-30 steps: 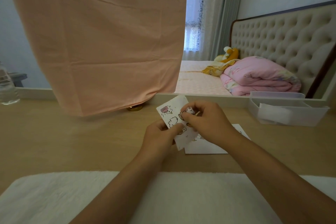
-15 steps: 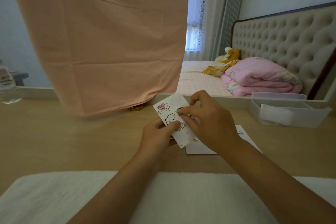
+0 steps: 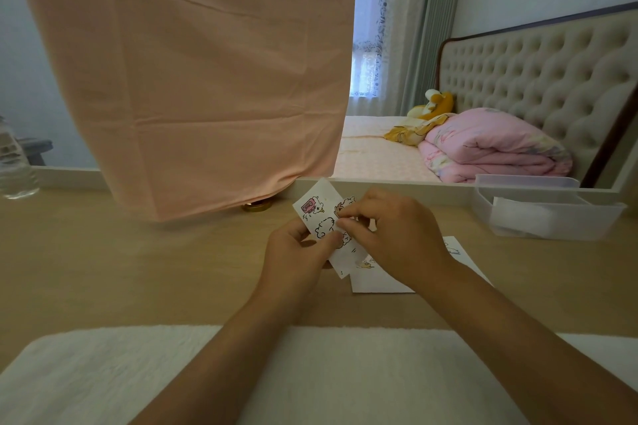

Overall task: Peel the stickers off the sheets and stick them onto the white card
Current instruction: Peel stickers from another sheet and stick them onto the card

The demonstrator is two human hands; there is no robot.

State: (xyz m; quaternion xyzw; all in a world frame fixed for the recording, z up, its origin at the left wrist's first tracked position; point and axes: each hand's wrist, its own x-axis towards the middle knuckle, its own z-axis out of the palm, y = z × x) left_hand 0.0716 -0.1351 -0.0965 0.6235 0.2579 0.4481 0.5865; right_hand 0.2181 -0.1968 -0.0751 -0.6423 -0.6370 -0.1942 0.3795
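Note:
A small white sticker sheet (image 3: 316,209) with cartoon animal stickers is held tilted above the wooden desk. My left hand (image 3: 295,254) grips its lower left edge, thumb on the face. My right hand (image 3: 393,238) pinches a sticker (image 3: 345,205) near the sheet's upper right with thumb and forefinger. The white card (image 3: 379,281) lies flat on the desk under my right hand, mostly hidden, with a few stickers showing on it.
A clear plastic box (image 3: 549,214) sits at the right on the desk (image 3: 121,269). A peach cloth (image 3: 193,79) hangs over the mirror behind, a gold base (image 3: 256,206) under it. A water bottle (image 3: 15,166) stands far left. A white towel (image 3: 103,376) covers the front edge.
My right hand's fingertips have shifted slightly on the sheet's upper right sticker, working at its edge. The sheet stays in my left hand, tilted a little more to the left.

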